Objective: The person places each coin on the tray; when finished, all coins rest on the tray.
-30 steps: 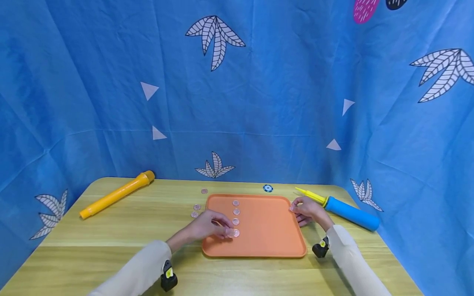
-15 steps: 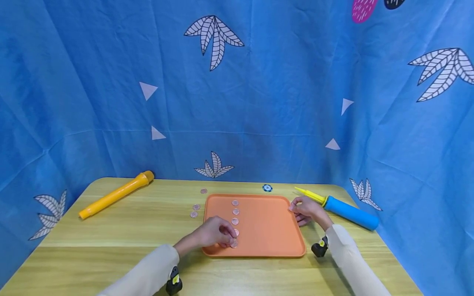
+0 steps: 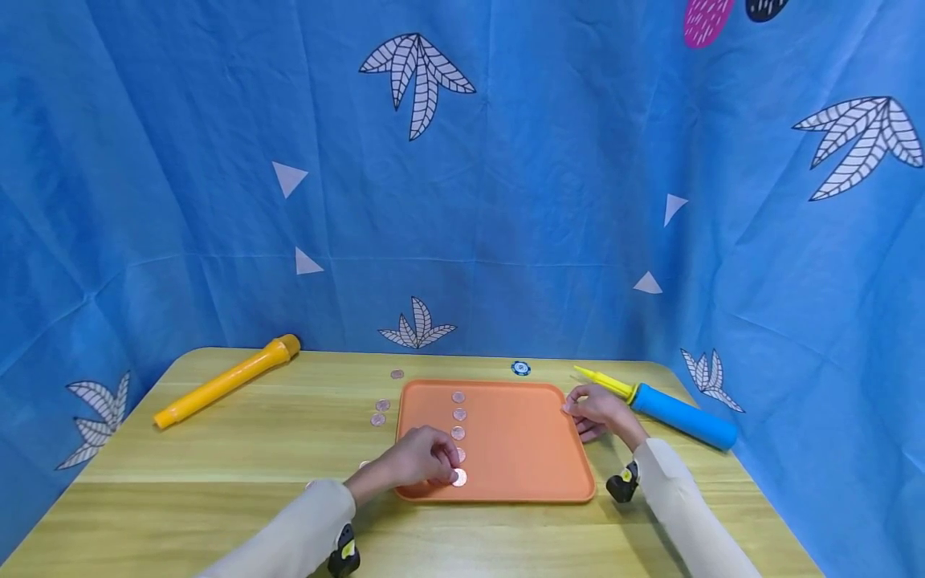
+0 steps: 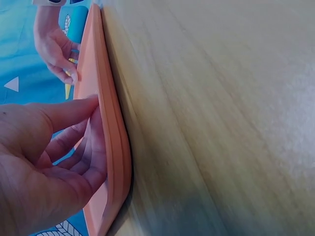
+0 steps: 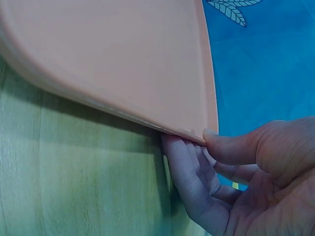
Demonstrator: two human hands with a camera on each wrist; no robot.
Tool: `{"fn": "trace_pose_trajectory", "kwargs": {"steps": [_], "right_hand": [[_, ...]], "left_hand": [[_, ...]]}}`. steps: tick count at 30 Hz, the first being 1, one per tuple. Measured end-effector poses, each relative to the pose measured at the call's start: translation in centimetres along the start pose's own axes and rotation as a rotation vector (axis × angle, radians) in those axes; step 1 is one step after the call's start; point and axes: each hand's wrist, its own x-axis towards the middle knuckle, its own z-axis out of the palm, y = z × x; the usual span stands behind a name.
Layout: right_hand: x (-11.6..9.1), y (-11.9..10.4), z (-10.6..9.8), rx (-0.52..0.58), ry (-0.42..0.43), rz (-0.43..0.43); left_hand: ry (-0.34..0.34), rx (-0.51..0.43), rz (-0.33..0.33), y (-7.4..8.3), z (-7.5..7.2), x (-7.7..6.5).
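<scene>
An orange tray (image 3: 520, 441) lies on the wooden table, with several coins (image 3: 459, 414) in a column on its left half. My left hand (image 3: 426, 456) reaches over the tray's near left corner, fingers curled, and pinches the left edge of the nearest coin (image 3: 460, 478). In the left wrist view the tray's rim hides that coin, and the thumb and fingers (image 4: 96, 147) dip behind the rim. At the tray's right side my right hand (image 3: 596, 408) grips the rim. The right wrist view shows its thumb (image 5: 231, 146) over the edge and its fingers beneath.
More coins (image 3: 382, 405) lie on the table left of the tray, some partly behind the left arm. Behind it sits a blue poker chip (image 3: 520, 368). An orange-yellow microphone-shaped tube (image 3: 227, 383) lies far left; a blue and yellow hand pump (image 3: 686, 416) lies right.
My left hand has brought a coin down toward me, to the near end of the column. The right hand has kept its grip on the tray.
</scene>
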Motion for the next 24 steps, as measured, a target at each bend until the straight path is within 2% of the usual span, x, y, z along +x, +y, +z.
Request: {"fn": "trace_pose_trajectory", "kwargs": {"steps": [4,11,17,24], "right_hand": [[0.2,0.0,0.0,-0.001,-0.001,0.005],[0.3,0.3,0.0,0.008,-0.001,0.004],[0.3,0.3,0.1,0.003,0.003,0.006],[0.2,0.0,0.0,0.003,-0.004,0.005]], "left_hand": [[0.012,0.013,-0.002,0.0,0.1,-0.1],[0.016,0.013,0.041,-0.2,-0.1,-0.1],[0.038,-0.009,0.115,-0.5,-1.6,-0.1],[0.105,-0.007,0.137,-0.3,-4.0,-0.2]]}}
